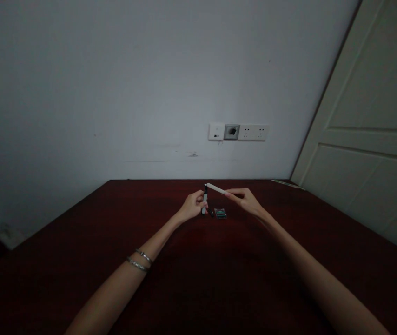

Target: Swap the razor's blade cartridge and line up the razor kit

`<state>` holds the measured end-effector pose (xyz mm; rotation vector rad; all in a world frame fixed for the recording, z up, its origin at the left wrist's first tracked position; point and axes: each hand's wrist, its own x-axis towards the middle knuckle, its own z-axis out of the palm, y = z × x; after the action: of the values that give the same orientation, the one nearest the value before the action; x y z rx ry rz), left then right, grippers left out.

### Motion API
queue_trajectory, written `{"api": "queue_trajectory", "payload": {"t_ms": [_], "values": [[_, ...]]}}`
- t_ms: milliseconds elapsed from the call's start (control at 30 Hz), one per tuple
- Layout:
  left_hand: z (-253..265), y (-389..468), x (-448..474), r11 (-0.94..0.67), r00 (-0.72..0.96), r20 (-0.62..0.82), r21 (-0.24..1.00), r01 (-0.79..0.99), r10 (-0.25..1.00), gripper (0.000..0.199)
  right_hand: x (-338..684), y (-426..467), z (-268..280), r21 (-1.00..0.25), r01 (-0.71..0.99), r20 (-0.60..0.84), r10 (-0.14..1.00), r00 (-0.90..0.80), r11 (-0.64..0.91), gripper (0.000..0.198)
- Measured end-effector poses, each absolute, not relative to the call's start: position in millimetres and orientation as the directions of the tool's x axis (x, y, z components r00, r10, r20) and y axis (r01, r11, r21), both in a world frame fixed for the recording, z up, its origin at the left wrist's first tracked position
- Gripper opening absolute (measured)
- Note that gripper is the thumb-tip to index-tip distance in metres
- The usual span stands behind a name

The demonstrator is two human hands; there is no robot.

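Observation:
My left hand is closed around a slim pen with a pale barrel and a black upper part, held nearly upright. In my right hand is a long white stick-like piece, gripped at its right end between thumb and fingers. Its far end slants up to the left and meets the top of the pen, or comes very close to it; I cannot tell which. Just below, on the table, lie a small black piece and a small clear packet with green and dark parts inside.
The dark red table runs back to a pale wall. Wall sockets and a switch plate sit above its back edge. A thin strip lies at the back right corner, beside a white panelled door.

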<state>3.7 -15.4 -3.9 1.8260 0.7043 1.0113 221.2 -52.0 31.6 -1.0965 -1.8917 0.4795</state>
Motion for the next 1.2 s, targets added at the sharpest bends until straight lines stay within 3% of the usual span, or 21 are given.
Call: {"api": "queue_trajectory", "payload": {"t_ms": [167,367,533,600,700,933,1200], "values": [[-5,-15,5,-0.438,0.516,0.355,0.898,0.043,0.780,0.016,219,-51,31,-0.669,0.490,0.504,0.826,-0.253,0.558,0.033],[0,-15,2,-0.328,0.547,0.265,0.944,0.019,0.794,0.011,247,-44,21,-0.792,0.426,0.455,0.888,-0.065,0.437,0.034],[2,-20,-2,-0.148,0.616,0.196,0.980,-0.129,0.763,0.023,215,-57,16,-0.972,-0.021,0.233,0.970,-0.073,0.232,0.034],[1,-22,-2,-0.107,0.634,0.190,0.980,-0.167,0.749,0.027,192,-66,15,-0.969,-0.187,0.186,0.973,-0.136,0.159,0.033],[0,-24,1,-0.098,0.659,0.188,0.980,-0.171,0.728,0.030,163,-78,13,-0.944,-0.307,0.175,0.970,-0.168,0.117,0.032],[4,-23,1,-0.161,0.613,0.255,0.965,-0.206,0.748,0.031,142,-91,-12,-0.943,-0.328,0.091,0.991,-0.093,0.056,0.039],[-2,-20,5,-0.162,0.625,0.245,0.969,-0.188,0.741,0.027,137,-90,-5,-0.926,-0.348,0.165,0.986,-0.025,0.146,0.038]]}}
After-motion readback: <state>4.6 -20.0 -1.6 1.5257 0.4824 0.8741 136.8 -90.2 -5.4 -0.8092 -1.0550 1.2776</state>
